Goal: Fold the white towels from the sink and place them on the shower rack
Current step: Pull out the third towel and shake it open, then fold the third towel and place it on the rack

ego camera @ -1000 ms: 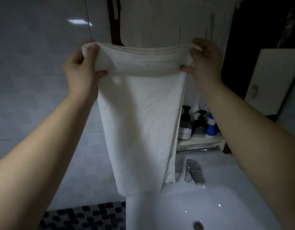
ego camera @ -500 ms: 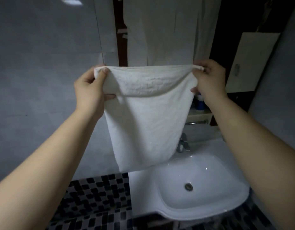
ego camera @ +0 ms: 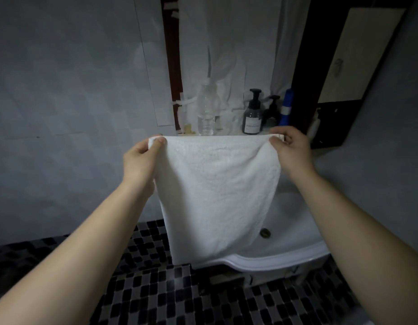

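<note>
Now towel (ego camera: 217, 195) hangs lower and shorter, left hand (ego camera: 140, 158) and right hand (ego camera: 291, 146) pinching its 11 and 1 o'clock corners: fold progressing.

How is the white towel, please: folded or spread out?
Folded: the towel shows layered edges where left hand and right hand pinch it.

Dim, bluish-grey bathroom view with no lamp in sight. The white towel (ego camera: 215, 195) at the centre is the brightest area, its weave softly blurred. A faint glint sits on the dark mosaic floor (ego camera: 156, 301) at 6 o'clock. Wide-angle distortion bends the seams of the tiled wall (ego camera: 62, 90) at 11 o'clock. The corners darken.
</note>
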Tool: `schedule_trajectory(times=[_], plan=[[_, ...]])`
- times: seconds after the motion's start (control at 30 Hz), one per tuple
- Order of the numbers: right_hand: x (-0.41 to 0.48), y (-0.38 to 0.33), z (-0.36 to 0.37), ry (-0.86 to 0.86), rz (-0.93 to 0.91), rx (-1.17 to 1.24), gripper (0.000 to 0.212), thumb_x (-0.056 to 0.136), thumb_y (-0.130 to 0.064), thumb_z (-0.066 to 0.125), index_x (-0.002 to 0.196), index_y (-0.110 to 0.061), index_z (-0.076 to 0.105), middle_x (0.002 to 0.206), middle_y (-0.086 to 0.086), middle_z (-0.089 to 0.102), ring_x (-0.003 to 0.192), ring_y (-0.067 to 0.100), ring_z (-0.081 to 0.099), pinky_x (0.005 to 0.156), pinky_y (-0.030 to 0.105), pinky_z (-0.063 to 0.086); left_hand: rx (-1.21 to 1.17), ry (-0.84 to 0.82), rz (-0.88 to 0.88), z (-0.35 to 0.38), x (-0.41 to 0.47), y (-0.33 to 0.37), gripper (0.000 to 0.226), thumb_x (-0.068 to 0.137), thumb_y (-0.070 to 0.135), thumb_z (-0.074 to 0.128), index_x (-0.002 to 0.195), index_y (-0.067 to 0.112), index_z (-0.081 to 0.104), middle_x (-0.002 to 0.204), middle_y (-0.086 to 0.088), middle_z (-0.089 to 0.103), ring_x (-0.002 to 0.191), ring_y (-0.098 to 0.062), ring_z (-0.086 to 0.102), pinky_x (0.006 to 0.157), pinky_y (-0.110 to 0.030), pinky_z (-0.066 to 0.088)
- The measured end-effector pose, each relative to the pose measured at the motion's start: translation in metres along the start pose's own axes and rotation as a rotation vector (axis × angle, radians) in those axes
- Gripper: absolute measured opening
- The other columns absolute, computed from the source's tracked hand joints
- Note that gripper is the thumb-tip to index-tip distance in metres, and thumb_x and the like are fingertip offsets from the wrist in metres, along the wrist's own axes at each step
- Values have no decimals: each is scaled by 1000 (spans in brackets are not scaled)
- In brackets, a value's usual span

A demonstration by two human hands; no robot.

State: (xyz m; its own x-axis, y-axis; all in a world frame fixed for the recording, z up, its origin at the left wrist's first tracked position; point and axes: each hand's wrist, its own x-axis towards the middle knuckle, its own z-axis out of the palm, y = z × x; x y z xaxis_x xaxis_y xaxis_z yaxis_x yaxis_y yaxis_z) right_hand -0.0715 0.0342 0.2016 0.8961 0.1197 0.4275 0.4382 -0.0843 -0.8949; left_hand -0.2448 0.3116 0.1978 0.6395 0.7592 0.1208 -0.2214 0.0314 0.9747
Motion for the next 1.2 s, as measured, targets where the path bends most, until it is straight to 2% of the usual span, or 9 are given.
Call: schedule_trajectory(times=[0.17,0.3,0.37,0.53,0.67,0.77,0.9,1.1,1.2], plan=[[-1,50,12,-25,113,-12,27,90,-11,65,86,-38,70,92,-16,72,82,-8,66,70,10,49,58,-10,-75,-3,11,-45,8,90,36,72,86,34,79,86,15,77,81,-4,70,75,-30,57],[5,98,29,-67,216,-36,24,91,-8,64,90,-31,71,102,1,74,96,18,69,83,30,55,127,-11,-163,-3,24,-85,12,89,35,73,80,39,80,88,15,77,89,-10,69,81,-33,57],[10,123,41,-102,265,-48,22,92,-6,64,96,-26,71,111,7,73,102,23,69,87,32,54,155,-4,-208,-5,35,-107,7,85,40,74,83,41,80,94,11,77,96,-12,69,80,-34,57],[17,178,74,-168,354,-91,30,93,-4,64,86,-33,68,105,3,70,67,-4,62,57,8,46,211,31,-343,-15,57,-161,30,69,59,73,94,43,79,95,14,77,95,-14,70,69,-35,58],[23,234,101,-227,429,-138,27,93,-5,64,90,-32,68,103,1,71,69,4,60,59,13,46,306,89,-377,-21,73,-213,7,81,47,73,83,43,79,86,15,77,82,-9,69,60,-26,53],[25,269,113,-235,464,-165,25,93,-7,64,90,-32,68,102,1,71,74,10,59,69,24,45,350,83,-387,-21,79,-243,8,88,37,72,83,38,78,84,15,77,75,-3,72,57,-17,53],[26,308,128,-254,529,-165,29,94,-6,63,87,-34,67,93,2,68,57,8,50,59,24,41,364,110,-427,-17,93,-279,6,91,25,72,90,27,78,79,13,77,70,2,71,55,-14,52],[34,351,148,-285,570,-222,22,96,-11,62,101,-32,65,110,-9,65,103,14,62,89,26,48,416,142,-490,-14,121,-322,20,91,32,71,91,13,76,82,0,71,74,-16,65,68,-33,53],[40,368,160,-279,597,-224,21,95,-12,63,109,-29,64,115,-8,63,109,13,60,94,27,48,425,165,-531,-12,140,-336,24,91,37,71,88,12,73,75,-5,66,72,-21,62,67,-35,50]])
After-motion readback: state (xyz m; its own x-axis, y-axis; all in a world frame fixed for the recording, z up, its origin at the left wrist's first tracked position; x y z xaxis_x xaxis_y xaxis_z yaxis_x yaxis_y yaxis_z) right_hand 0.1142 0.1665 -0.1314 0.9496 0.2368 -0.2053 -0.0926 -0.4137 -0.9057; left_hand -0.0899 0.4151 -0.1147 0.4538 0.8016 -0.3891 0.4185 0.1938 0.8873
